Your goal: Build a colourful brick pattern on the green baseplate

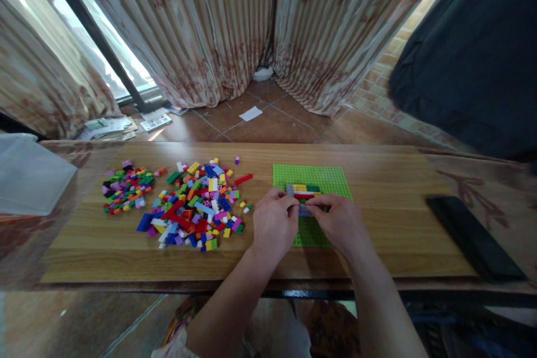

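The left hand (273, 217) and right hand (340, 221) touch multicoloured plastic bricks (302, 188) on a green studded baseplate (333, 180), centre-right. Whether either grips, I cannot tell.

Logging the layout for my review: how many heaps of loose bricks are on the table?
2: a smaller heap at the left, and a larger heap between it and the green baseplate.

Bare left forearm (237, 293) and right forearm (384, 296) reach forward, slanting toward each other. Left grip (273, 221) and right grip (340, 221) meet at close quarters, backs uppermost, fingers (322, 200) bent inward, fingertips (310, 208) near one another; the wrists (354, 249) sit wider apart.
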`<state>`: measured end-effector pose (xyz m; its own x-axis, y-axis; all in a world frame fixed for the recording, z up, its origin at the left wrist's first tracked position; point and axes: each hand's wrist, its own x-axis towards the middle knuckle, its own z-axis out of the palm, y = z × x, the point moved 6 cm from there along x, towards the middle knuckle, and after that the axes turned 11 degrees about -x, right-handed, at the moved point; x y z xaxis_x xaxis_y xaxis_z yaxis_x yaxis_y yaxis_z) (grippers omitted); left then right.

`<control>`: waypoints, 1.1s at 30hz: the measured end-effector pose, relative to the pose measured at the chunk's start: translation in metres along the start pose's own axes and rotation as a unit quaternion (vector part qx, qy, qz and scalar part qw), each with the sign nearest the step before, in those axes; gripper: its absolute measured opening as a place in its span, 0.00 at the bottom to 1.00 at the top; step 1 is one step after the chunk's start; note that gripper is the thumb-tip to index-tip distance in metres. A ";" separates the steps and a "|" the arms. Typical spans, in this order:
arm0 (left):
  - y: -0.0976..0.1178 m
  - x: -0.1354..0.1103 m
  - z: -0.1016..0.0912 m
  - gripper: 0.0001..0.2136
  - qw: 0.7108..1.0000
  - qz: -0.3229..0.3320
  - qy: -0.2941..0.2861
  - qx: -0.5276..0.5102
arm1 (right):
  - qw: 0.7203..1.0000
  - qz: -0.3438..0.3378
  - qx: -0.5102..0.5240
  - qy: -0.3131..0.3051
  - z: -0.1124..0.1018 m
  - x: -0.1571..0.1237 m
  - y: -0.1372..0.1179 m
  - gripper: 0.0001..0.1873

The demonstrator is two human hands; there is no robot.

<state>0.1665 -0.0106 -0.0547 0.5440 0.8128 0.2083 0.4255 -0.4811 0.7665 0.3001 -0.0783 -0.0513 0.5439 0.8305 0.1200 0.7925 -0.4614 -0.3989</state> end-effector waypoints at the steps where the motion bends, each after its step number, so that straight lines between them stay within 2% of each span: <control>1: 0.000 0.001 0.000 0.09 1.000 -0.004 0.001 -0.001 | 1.000 0.000 -0.001 0.000 0.000 0.000 0.000 0.07; 12: 0.006 0.004 0.002 0.08 1.000 -0.007 -0.021 0.021 | 0.999 0.012 -0.037 -0.004 0.002 -0.003 -0.004 0.09; 14: 0.007 0.003 0.001 0.09 1.000 -0.007 -0.024 0.019 | 1.000 0.016 0.002 -0.006 0.003 -0.003 0.000 0.08; 17: 0.007 -0.001 -0.002 0.10 1.000 0.006 -0.027 0.003 | 0.992 0.028 0.123 0.011 0.003 -0.002 0.008 0.08; 21: 0.006 -0.008 -0.014 0.09 0.996 0.046 0.018 -0.067 | 0.955 0.097 0.263 0.094 -0.007 0.002 0.021 0.11; 24: 0.007 -0.012 -0.026 0.09 0.989 0.074 0.068 -0.112 | 0.927 0.151 0.306 0.157 -0.014 0.004 0.024 0.12; 26: 0.011 -0.013 -0.031 0.08 0.984 0.085 0.088 -0.131 | 0.917 0.163 0.318 0.179 -0.015 0.004 0.021 0.12; 30: 0.025 -0.019 -0.035 0.09 0.973 0.130 0.107 -0.157 | 0.927 0.137 0.302 0.174 -0.011 0.003 0.004 0.12; 33: 0.033 -0.023 -0.038 0.08 0.962 0.168 0.129 -0.173 | 0.940 0.095 0.299 0.132 -0.001 -0.001 -0.013 0.12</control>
<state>0.1405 -0.0329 -0.0112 0.3927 0.7059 0.5895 -0.0340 -0.6294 0.7764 0.2896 -0.0736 -0.0458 0.7714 0.6088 0.1852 0.4206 -0.2695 -0.8663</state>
